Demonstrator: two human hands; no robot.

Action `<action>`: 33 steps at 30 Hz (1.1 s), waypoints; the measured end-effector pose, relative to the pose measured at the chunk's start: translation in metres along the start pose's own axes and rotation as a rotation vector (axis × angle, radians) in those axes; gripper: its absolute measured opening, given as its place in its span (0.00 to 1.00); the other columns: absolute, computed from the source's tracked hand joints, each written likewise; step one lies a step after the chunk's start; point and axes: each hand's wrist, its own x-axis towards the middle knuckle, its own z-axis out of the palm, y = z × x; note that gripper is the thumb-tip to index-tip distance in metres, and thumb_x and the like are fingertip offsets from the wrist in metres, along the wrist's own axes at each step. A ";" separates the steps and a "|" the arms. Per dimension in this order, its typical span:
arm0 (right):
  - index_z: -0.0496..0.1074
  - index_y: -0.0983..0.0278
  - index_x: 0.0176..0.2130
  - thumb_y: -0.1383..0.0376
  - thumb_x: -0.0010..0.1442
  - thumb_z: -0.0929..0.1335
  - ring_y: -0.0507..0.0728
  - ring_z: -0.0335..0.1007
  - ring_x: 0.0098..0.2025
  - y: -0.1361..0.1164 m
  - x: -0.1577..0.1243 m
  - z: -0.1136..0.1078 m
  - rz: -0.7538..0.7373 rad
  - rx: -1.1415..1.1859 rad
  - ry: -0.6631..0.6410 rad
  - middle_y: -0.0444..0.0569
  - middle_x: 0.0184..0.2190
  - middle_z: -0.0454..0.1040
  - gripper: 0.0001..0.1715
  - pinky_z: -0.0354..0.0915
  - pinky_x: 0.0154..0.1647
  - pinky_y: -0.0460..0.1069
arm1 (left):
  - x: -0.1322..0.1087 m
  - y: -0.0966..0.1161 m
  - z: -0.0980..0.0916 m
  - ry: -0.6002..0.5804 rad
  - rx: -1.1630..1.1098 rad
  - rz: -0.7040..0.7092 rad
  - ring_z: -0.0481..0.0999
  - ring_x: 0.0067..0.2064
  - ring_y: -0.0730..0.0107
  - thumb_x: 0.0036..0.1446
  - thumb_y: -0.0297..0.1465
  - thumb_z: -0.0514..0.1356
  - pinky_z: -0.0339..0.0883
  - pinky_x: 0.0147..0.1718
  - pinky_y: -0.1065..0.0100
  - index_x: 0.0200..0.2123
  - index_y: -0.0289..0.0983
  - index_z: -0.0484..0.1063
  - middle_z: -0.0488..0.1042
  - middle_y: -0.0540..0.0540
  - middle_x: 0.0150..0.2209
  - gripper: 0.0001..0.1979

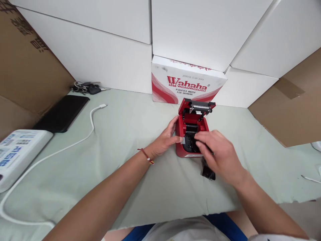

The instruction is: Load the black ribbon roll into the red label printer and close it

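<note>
A small red label printer (178, 149) stands on the cloth with its lid (198, 106) raised and its dark inside showing. My left hand (167, 138) grips the printer's left side, fingers along the wall and thumb on a small grey tab (183, 140) at the rim. Over the front right of the opening, my right hand (219, 150) is closed in a pinch on black film at the compartment. A shiny black piece of film (208, 172) lies on the cloth in front of the printer, partly under my right hand. Whether both bits of film are joined is hidden.
Behind the printer stands a Wahaba-style white and red water carton (188, 83) against white boxes (100, 43). Keys (87, 87), a black flat slab (62, 113), a white power bank (22, 154) and a white cable (92, 122) lie left. A cardboard panel (293, 103) borders the right.
</note>
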 end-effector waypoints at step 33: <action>0.78 0.61 0.64 0.79 0.71 0.66 0.61 0.77 0.56 0.016 -0.060 0.018 -0.121 -0.013 0.224 0.54 0.56 0.86 0.28 0.78 0.60 0.60 | 0.049 0.084 0.030 0.315 0.420 0.221 0.79 0.69 0.50 0.76 0.56 0.54 0.65 0.75 0.46 0.63 0.38 0.79 0.82 0.37 0.64 0.32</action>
